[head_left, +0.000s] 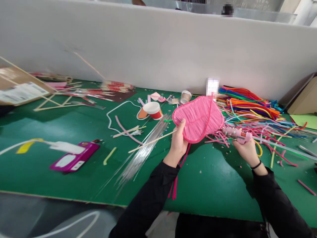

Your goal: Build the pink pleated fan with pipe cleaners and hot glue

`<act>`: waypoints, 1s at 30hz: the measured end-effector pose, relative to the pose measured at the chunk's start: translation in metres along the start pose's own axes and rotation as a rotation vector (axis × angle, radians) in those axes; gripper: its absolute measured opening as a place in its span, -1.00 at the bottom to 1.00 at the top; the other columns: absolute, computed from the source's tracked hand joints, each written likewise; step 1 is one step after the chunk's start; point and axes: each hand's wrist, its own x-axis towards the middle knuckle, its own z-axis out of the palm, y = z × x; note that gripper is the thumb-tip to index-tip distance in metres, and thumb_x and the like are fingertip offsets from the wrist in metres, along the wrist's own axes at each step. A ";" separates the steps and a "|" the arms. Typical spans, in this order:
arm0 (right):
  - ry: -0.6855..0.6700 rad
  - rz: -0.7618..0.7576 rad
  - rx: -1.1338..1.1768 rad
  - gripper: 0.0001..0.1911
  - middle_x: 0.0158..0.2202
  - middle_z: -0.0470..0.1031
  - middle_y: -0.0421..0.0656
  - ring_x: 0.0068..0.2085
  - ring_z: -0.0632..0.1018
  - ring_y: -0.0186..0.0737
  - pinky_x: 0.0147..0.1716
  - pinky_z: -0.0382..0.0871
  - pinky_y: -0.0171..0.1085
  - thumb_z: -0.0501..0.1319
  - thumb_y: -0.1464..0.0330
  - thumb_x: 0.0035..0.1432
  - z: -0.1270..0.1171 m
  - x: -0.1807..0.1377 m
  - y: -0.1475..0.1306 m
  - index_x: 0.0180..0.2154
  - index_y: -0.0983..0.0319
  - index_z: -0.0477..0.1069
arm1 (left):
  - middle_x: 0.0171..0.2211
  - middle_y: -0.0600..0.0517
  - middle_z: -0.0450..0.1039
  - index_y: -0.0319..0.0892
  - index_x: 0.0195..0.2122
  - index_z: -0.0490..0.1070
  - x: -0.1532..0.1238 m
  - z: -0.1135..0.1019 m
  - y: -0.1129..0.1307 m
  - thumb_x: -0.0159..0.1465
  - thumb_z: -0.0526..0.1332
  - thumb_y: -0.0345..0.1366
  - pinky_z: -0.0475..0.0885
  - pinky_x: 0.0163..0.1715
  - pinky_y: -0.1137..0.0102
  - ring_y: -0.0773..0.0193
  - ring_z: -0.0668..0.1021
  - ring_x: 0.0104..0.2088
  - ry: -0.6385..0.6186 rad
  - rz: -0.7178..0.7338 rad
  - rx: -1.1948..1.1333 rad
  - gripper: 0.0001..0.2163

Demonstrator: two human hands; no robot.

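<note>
My left hand (178, 142) grips a pink panel (198, 120) by its lower left edge, thumb on the front face. The panel is rounded, covered in pink pipe cleaners, with a darker pink rim. A pink strand crosses its right part, and more pink strands (175, 188) hang below. A thin wooden stick (153, 140) meets my left hand at the panel's edge. My right hand (246, 150) is wrapped round a pink glue gun (239, 135), its nozzle pointing left, close to the panel's lower right edge. A clear glue stick (284, 146) extends from its back.
Colourful pipe cleaners (252, 102) are heaped at the back right. Thin clear rods (145, 152) lie left of the panel, near a paper cup (152, 110) and a white cable (109, 120). A purple phone (76, 157) and a wooden stick frame (53, 102) are on the left.
</note>
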 end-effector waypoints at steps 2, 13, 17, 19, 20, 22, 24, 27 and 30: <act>-0.005 0.005 -0.005 -0.83 -0.67 0.31 -0.28 -0.59 0.32 -0.30 -0.56 0.24 -0.29 0.20 0.21 -0.21 -0.001 0.000 0.000 -0.61 0.16 0.30 | -0.15 -0.05 0.67 -0.20 -0.18 0.60 0.000 0.000 0.000 0.04 0.50 -0.06 0.57 -0.11 0.36 0.09 0.66 -0.08 -0.002 -0.004 0.003 -0.60; -0.005 -0.007 0.011 -0.83 -0.68 0.28 -0.31 -0.61 0.29 -0.33 -0.58 0.22 -0.30 0.20 0.24 -0.20 -0.005 0.002 -0.002 -0.63 0.15 0.26 | -0.14 -0.07 0.66 -0.21 -0.21 0.59 0.001 0.000 -0.001 0.03 0.50 -0.05 0.57 -0.09 0.32 0.06 0.65 -0.06 0.003 -0.009 -0.013 -0.61; 0.007 -0.014 0.010 -0.81 -0.68 0.28 -0.30 -0.59 0.32 -0.32 -0.56 0.24 -0.30 0.21 0.26 -0.19 -0.007 0.002 -0.002 -0.65 0.14 0.22 | -0.16 -0.06 0.67 -0.21 -0.22 0.59 0.000 0.002 0.001 0.02 0.51 -0.07 0.57 -0.10 0.31 0.06 0.66 -0.08 0.006 -0.015 -0.019 -0.61; 0.033 -0.015 0.023 -0.82 -0.67 0.30 -0.29 -0.59 0.33 -0.32 -0.56 0.25 -0.30 0.23 0.26 -0.20 -0.007 0.002 -0.002 -0.64 0.15 0.24 | -0.17 -0.06 0.67 -0.21 -0.22 0.59 0.000 0.002 0.001 0.02 0.51 -0.07 0.57 -0.10 0.31 0.05 0.66 -0.08 0.003 -0.014 -0.021 -0.61; 0.040 -0.011 0.036 -0.81 -0.67 0.32 -0.28 -0.60 0.33 -0.32 -0.57 0.26 -0.30 0.24 0.25 -0.19 -0.007 0.002 -0.002 -0.64 0.15 0.26 | -0.16 -0.06 0.67 -0.20 -0.23 0.59 -0.001 0.002 0.001 0.01 0.51 -0.07 0.57 -0.10 0.31 0.05 0.66 -0.08 0.005 -0.012 -0.021 -0.61; 0.024 0.020 0.088 -0.78 -0.66 0.38 -0.25 -0.60 0.38 -0.29 -0.59 0.29 -0.29 0.27 0.21 -0.15 -0.006 0.002 -0.002 -0.62 0.17 0.32 | -0.16 -0.07 0.67 -0.20 -0.25 0.59 -0.001 0.002 0.001 0.01 0.51 -0.08 0.58 -0.10 0.31 0.05 0.66 -0.07 0.014 -0.008 -0.020 -0.63; 0.010 0.088 0.179 -0.73 -0.59 0.49 -0.18 -0.56 0.47 -0.22 -0.59 0.37 -0.26 0.32 0.12 -0.09 -0.006 0.002 -0.002 -0.52 0.19 0.44 | -0.15 -0.06 0.66 -0.20 -0.26 0.59 -0.001 0.001 0.001 0.02 0.51 -0.07 0.57 -0.09 0.32 0.05 0.65 -0.06 0.017 -0.007 -0.013 -0.63; -0.022 0.223 0.262 -0.58 -0.50 0.57 -0.10 -0.51 0.57 -0.11 -0.58 0.45 -0.21 0.33 -0.03 -0.03 -0.007 0.004 0.000 -0.38 0.21 0.50 | -0.14 -0.05 0.66 -0.20 -0.23 0.59 0.001 -0.001 -0.001 0.06 0.49 -0.07 0.56 -0.04 0.33 0.07 0.65 -0.03 0.003 -0.002 -0.006 -0.64; -0.123 0.271 0.168 -0.50 -0.67 0.43 -0.16 -0.64 0.45 -0.19 -0.67 0.34 -0.24 0.28 -0.11 0.03 -0.011 0.007 0.005 -0.51 0.20 0.40 | -0.12 -0.06 0.66 -0.19 -0.19 0.60 0.002 -0.002 -0.002 0.08 0.48 -0.08 0.55 -0.02 0.34 0.08 0.65 -0.02 0.003 0.001 -0.011 -0.65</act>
